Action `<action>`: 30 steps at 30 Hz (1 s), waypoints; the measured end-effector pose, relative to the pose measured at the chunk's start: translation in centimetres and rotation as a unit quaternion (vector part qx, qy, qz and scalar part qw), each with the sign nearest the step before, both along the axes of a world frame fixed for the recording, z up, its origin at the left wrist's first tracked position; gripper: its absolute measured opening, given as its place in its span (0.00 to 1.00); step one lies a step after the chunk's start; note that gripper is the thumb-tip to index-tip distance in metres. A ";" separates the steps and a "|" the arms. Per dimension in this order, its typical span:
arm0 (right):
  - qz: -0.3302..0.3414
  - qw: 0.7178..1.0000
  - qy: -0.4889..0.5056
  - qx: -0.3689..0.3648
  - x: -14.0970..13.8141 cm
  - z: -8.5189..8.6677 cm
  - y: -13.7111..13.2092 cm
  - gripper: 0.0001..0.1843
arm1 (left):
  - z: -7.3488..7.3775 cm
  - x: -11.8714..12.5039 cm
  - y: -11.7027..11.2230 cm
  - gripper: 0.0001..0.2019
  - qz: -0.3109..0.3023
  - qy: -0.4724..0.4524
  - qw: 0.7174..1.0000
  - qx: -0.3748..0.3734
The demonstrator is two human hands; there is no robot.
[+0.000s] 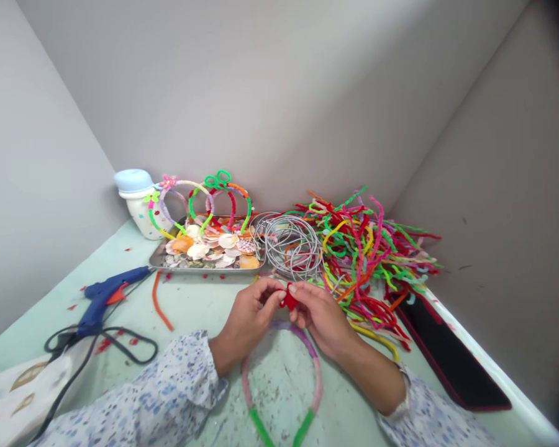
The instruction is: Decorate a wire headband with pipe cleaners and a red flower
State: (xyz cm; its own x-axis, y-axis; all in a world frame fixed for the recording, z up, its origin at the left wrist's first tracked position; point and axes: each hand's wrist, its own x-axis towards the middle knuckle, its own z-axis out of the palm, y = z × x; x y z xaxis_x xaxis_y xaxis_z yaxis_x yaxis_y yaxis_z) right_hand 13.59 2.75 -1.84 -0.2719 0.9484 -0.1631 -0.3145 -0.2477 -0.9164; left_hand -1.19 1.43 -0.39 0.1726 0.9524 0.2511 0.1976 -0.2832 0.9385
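Note:
My left hand and my right hand meet at the middle of the table, both pinching a small red pipe-cleaner piece between their fingertips. Under the hands lies a headband wrapped in purple, pink and green fuzzy wire, with its arch toward the hands. Both wrists wear blue speckled sleeves.
A metal tray of seashells stands at the back with finished coloured headbands leaning behind it. Bare wire headbands and a heap of coloured pipe cleaners lie to the right. A blue glue gun, an orange pipe cleaner and a white jar sit left. A dark tablet lies at right.

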 end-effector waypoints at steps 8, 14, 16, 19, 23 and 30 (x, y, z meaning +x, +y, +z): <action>-0.026 0.997 -0.053 0.041 -0.1 -0.4 0.0 0.16 | -0.8 0.1 0.9 0.10 0.021 -0.082 0.989 -0.118; -0.018 0.993 -0.102 0.065 0.0 -0.4 0.0 0.16 | -1.1 -0.1 1.2 0.09 0.015 -0.072 0.990 -0.119; -0.026 0.988 -0.135 0.070 0.0 -0.3 -0.1 0.14 | -1.1 -0.1 1.2 0.09 0.002 -0.067 0.990 -0.124; -0.042 0.974 -0.195 0.107 0.0 -0.1 -0.2 0.12 | -1.0 -0.1 1.1 0.09 -0.013 -0.067 0.988 -0.138; -0.058 0.954 -0.244 0.165 0.1 0.0 -0.4 0.11 | -1.0 -0.1 1.1 0.09 -0.022 -0.081 0.984 -0.157; -0.043 0.971 -0.190 0.140 0.3 0.4 -0.2 0.12 | -0.6 0.0 1.0 0.10 -0.023 -0.102 0.983 -0.152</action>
State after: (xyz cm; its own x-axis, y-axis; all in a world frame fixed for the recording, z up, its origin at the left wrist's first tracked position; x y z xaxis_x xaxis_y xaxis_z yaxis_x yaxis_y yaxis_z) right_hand 13.89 2.58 -1.46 -0.1610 0.9864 0.0315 0.0504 0.0401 -0.9979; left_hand -1.18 2.42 -1.00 0.1922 0.9813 -0.0100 -0.0092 0.0120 0.9999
